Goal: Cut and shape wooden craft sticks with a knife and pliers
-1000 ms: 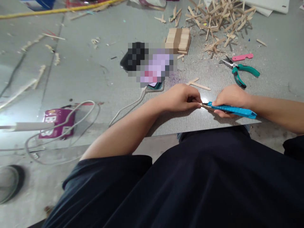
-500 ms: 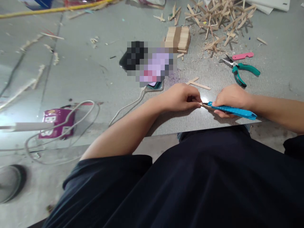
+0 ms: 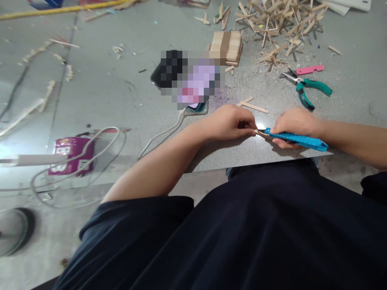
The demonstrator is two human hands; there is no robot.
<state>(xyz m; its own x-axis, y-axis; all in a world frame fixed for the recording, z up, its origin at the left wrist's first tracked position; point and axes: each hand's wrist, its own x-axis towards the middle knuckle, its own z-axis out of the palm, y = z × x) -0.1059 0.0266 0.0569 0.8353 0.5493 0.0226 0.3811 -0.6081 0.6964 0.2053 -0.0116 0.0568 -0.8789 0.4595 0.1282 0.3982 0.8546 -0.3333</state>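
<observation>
Between the fingertips of my left hand [image 3: 237, 123] is pinched one end of a wooden craft stick [image 3: 262, 133], its other end pointing toward my right hand [image 3: 294, 125]. That hand is closed around a blue utility knife [image 3: 308, 141], whose blade reaches the stick close to my left fingertips. The fingers partly cover both the stick and the blade. Just beyond the hands, two loose craft sticks [image 3: 255, 107] lie crossed on the grey table [image 3: 211, 157].
Green-handled pliers [image 3: 316, 86] and a pink handle-like piece [image 3: 310, 69] lie beyond my right hand. Farther back are a banded craft-stick bundle [image 3: 232, 46] and a stick pile [image 3: 281, 20]. A blurred phone [image 3: 196, 82], a black object [image 3: 166, 72] and a corded purple box [image 3: 72, 155] are leftward.
The knife's blue handle has shifted very slightly against the stick. Both hands keep their grips and stay in nearly the same place.
</observation>
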